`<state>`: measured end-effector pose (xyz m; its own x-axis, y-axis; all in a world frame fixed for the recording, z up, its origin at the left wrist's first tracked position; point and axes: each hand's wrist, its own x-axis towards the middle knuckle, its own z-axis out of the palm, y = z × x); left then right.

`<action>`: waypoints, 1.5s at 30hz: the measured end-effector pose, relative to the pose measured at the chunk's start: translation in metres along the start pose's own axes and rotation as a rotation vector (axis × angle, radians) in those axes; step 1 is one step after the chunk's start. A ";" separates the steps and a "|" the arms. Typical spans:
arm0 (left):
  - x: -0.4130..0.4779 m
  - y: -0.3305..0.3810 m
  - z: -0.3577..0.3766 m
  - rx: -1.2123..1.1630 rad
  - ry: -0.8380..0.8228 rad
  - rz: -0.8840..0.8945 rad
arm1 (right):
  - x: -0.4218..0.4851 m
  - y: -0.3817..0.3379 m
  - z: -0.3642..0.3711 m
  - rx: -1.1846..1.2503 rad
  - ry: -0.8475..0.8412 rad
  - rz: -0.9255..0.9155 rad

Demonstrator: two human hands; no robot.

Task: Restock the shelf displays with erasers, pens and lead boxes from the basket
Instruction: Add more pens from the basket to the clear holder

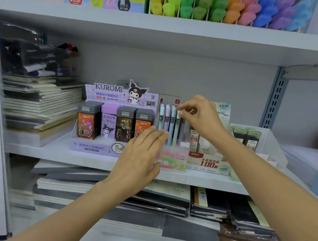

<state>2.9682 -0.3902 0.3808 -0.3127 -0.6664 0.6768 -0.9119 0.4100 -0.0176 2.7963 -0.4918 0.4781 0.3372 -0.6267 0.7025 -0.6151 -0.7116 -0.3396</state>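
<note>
Head view: right hand (201, 117) pinches the top of a pale pen (176, 128) standing upright in the Fruit Soda pen display (176, 159) (middle shelf, between the Kuromi lead-box display (94, 147) and a green-white lead display (208, 163)). Left hand (141, 155) is flat, fingers straight, holding nothing, against the pen display's front.

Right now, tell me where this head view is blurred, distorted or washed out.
Head view: soft even light, faint shadows; the upper shelf bows from wide-angle distortion; the left hand and Fruit Soda pen display smear; the right hand pinching a pen and the Kuromi lead box display look sharp.
</note>
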 end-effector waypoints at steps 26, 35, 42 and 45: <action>-0.418 0.069 0.228 -0.152 -0.902 -0.362 | -0.519 0.129 0.229 -0.289 -1.361 0.638; -0.402 0.080 0.237 -0.224 -0.751 -0.497 | -0.497 0.143 0.221 0.183 -1.123 0.801; -0.345 0.127 0.242 -1.175 -0.913 -1.173 | -0.457 0.105 0.234 0.764 -0.917 1.090; -0.356 0.122 0.245 -0.990 -0.858 -1.156 | -0.461 0.117 0.224 0.823 -0.903 1.144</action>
<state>2.9030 -0.2551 -0.0424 -0.0131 -0.8432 -0.5375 -0.3575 -0.4981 0.7900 2.7287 -0.3573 -0.0257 0.4641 -0.6662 -0.5838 -0.4034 0.4278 -0.8089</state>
